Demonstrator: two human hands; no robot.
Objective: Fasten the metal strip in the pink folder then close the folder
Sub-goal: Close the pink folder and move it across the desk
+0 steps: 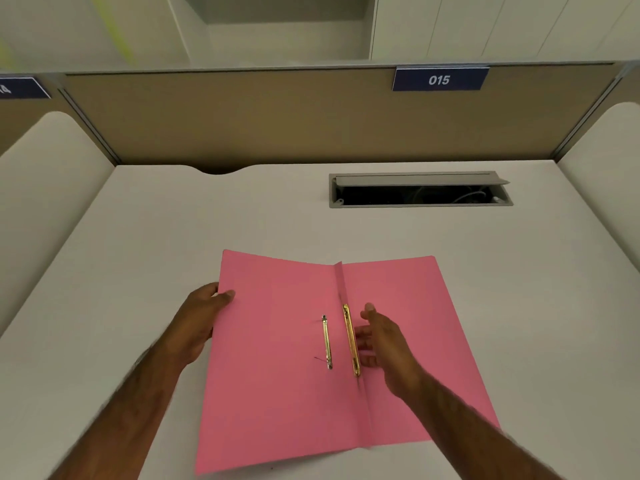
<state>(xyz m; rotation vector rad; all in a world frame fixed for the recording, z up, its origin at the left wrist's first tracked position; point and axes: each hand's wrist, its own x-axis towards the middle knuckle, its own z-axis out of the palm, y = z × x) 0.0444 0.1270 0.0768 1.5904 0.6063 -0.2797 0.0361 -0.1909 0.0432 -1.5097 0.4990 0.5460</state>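
The pink folder [277,393] lies open and flat on the white desk. A loose gold metal strip [326,342] rests on its left half, just left of the fold. A second gold fastener bar [351,340] sits along the fold. My left hand [204,317] grips the folder's left edge, thumb on top of the cover. My right hand [384,344] hovers over the right half, fingers spread and reaching toward the fastener bar, holding nothing.
The white desk [138,271] has a beige partition at the back with a blue "015" label [440,79]. An open cable hatch [420,190] is set into the desk at the back right. White side panels rise at both sides.
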